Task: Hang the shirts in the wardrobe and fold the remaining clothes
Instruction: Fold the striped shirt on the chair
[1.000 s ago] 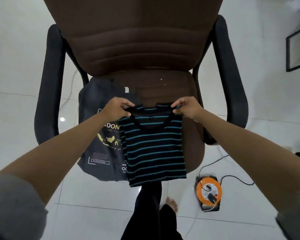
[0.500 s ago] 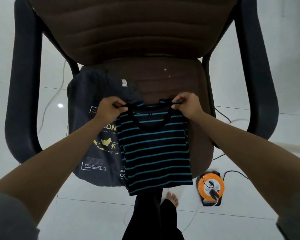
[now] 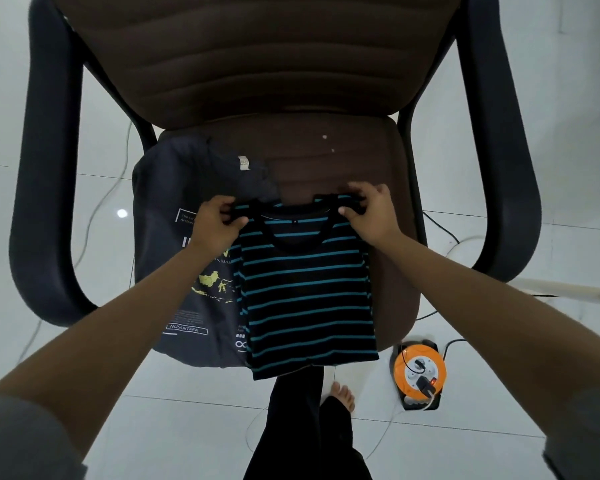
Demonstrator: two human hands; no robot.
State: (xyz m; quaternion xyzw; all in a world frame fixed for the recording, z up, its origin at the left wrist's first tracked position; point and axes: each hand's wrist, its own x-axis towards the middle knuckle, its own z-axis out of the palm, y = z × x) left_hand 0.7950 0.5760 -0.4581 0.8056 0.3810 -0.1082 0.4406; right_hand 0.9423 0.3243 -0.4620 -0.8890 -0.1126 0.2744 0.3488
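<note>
A black shirt with teal stripes, folded narrow, lies on the brown chair seat and hangs over its front edge. My left hand pinches its left shoulder and my right hand grips its right shoulder, both at the collar end. Beside and partly under it on the left lies a dark grey shirt with a yellow map print and white lettering, also draped over the seat's front.
The chair has a tall brown backrest and black armrests on both sides. An orange cable reel with plugged cords stands on the white tiled floor at the right. My bare foot and dark trouser leg are below.
The view has closed in on the chair. Both hands have carried the striped shirt's shoulders slightly farther onto the seat, and my right hand's fingers now spread over the shoulder.
</note>
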